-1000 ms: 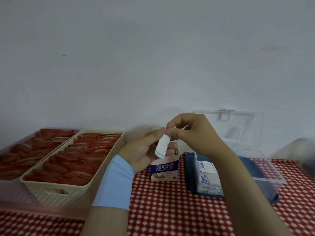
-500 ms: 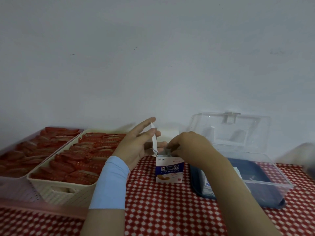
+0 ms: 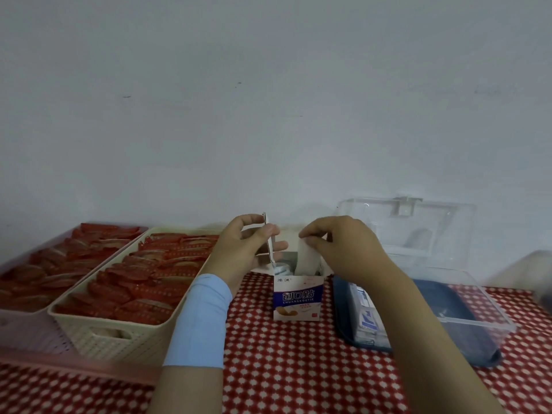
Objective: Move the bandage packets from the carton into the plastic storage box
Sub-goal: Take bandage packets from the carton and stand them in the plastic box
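Risen from the carton (image 3: 298, 300) mouth, the right grip (image 3: 340, 246) now pinches a bandage packet (image 3: 307, 259) half out of it. The left grip (image 3: 242, 246) pinches the open flap (image 3: 270, 249). The carton stands on the checked surface (image 3: 298, 369), beside the plastic storage box (image 3: 478, 297).

Plain grey wall (image 3: 268, 100); red-check tablecloth (image 3: 298, 369); dim light.

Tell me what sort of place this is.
Probably a home or small-workshop sorting table: a red checked tablecloth against a bare wall, a cream basket full of red packets, and an open plastic storage box holding bandage packets.
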The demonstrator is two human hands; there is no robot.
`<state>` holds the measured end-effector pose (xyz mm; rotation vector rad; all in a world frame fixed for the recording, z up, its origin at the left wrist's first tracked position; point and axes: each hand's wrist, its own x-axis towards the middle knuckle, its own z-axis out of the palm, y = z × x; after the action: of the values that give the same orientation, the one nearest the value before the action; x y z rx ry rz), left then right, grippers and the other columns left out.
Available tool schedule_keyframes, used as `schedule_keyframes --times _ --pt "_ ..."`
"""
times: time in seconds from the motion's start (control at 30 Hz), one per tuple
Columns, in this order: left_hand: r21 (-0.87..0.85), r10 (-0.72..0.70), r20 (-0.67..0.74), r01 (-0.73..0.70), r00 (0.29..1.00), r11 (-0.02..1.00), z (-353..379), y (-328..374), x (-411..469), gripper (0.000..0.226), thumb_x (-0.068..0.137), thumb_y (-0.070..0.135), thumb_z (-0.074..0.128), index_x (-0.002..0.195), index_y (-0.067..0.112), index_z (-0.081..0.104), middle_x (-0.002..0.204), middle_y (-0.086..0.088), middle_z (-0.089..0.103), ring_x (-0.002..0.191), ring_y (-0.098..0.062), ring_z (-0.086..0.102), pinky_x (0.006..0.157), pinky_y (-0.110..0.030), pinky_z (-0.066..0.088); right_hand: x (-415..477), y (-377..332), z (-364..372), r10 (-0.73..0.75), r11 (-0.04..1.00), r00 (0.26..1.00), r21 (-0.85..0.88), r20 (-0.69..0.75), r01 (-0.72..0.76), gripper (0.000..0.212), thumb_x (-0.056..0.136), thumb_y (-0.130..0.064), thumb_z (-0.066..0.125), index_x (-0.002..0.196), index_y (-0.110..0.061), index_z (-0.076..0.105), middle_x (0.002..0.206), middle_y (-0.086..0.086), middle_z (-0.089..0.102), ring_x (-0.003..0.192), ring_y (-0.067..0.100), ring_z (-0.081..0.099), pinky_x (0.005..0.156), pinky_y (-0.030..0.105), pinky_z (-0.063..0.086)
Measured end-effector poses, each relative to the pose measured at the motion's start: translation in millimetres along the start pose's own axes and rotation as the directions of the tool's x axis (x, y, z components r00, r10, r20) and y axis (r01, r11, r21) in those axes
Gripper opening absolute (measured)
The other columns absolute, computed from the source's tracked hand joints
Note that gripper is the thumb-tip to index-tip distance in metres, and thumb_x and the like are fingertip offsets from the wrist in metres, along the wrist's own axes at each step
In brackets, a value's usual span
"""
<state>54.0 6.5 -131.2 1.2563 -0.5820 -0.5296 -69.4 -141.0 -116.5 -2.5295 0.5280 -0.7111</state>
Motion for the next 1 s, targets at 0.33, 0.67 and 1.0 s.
schedule_keyframes --times 0.33,0.67,1.0 --pt "-0.179 -0.065 0.195 0.101 0.979 0.979 8 6 -5 0.035 0.094 0.018 0.06 0.121 -0.002 0.055 0.111 -0.015 0.072 0.091 -0.027 0.072 0.072 -0.039 0.06 -7 -12 -28 -0.12 0.843 0.98 0.505 -0.16 0.186 0.023 0.091 -0.01 0.069 0.091 -0.032 0.076 0.091 -0.016 0.075 0.09 0.001 0.066 0.081 0.012 0.05" --pt "-0.307 -0.113 0.413 0.255 0.904 0.917 32 -8 -7 0.033 0.088 0.026 0.055 0.104 0.005 0.074 0.104 -0.019 0.073 0.093 -0.027 0.073 0.079 -0.039 0.061 -9 -21 -7 0.017 0.763 0.98 0.636 -0.199 0.115 0.02 0.092 -0.011 0.068 0.094 -0.03 0.076 0.083 -0.009 0.071 0.064 0.006 0.065 0.055 0.025 0.056" --pt "-0.302 -0.114 0.3 0.207 0.947 0.931 29 -6 -4 0.04 0.094 0.029 0.056 0.121 0.0 0.063 0.103 -0.017 0.067 0.087 -0.022 0.071 0.071 -0.034 0.061 -13 -21 -14 -0.106 0.91 0.99 0.392 -0.096 0.135 0.024 0.078 -0.044 0.08 0.074 -0.026 0.065 0.106 -0.021 0.064 0.101 -0.002 0.061 0.08 0.016 0.043"
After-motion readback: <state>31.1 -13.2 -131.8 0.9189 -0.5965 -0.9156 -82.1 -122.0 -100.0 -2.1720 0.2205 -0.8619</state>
